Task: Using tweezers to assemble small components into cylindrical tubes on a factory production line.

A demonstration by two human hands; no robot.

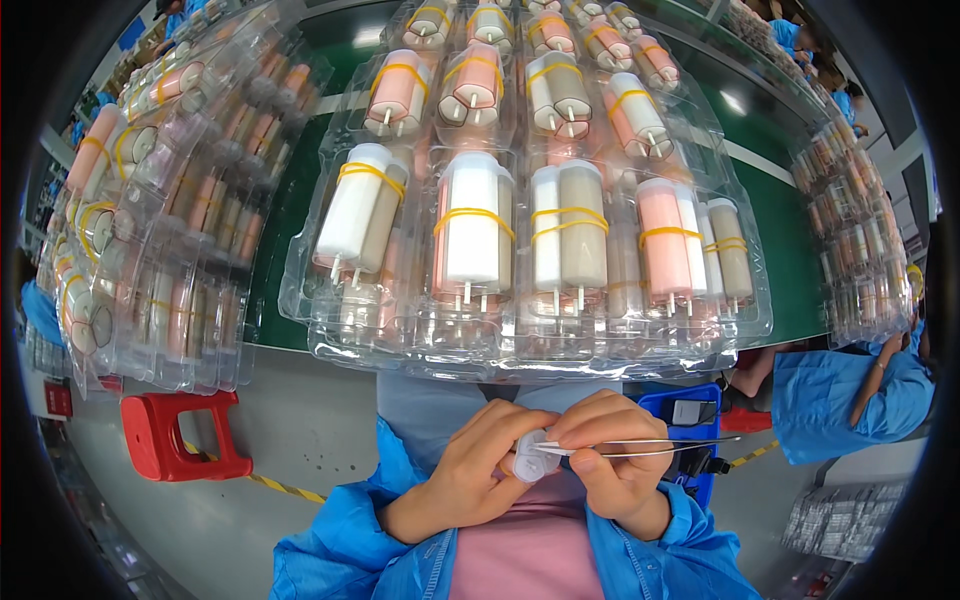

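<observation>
My left hand [468, 468] is closed around a small whitish round piece [534, 460], its circular end facing up. Whether it is a cap or the end of a longer cylinder is hidden by the fingers. Metal tweezers [655, 442] are pinched in my right hand [622, 448], tips lying at the face of the round piece and the long end sticking out to the right. Both hands are held close together before my chest, below the table's front edge. Just beyond them, a clear plastic tray [590, 335] carries white, grey and pink cylinders [472, 225] bundled with yellow rubber bands.
Stacked clear trays [190, 290] of similar cylinders stand on the left, and more trays [850, 230] on the right. The table top [283, 235] is green. A red stool [180, 435] is at the left; a blue bin [700, 485] and a co-worker's blue sleeve [835, 400] are at the right.
</observation>
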